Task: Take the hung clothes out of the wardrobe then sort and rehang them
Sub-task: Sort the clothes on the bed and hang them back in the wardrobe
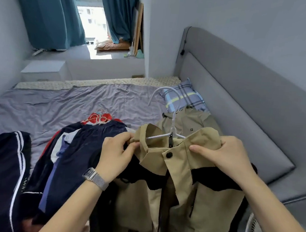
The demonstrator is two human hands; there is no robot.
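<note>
In the head view, you hold the beige jacket (177,182) up in front of you, over the near edge of the bed (76,98). Your left hand (116,156) pinches the left side of the collar between thumb and fingers, and your right hand (224,155) grips the right shoulder, with the thumb on top of the cloth and the other fingers curled behind it. I think you hold it at both sides so that the shoulders sit evenly on the white hanger (167,135). Its bar passes inside the collar and its hook stands up above the neck.

The jacket is closed at the top by one black snap, probably so it does not slide off the hanger.

To your left, dark blue clothes (83,146) lie in a loose heap on the sheet, with a red garment (100,117) behind them, and I judge these wait for sorting. Another olive jacket (188,122) lies flat behind the beige one, near the checked pillow (184,97). The wardrobe is not visible here.
</note>
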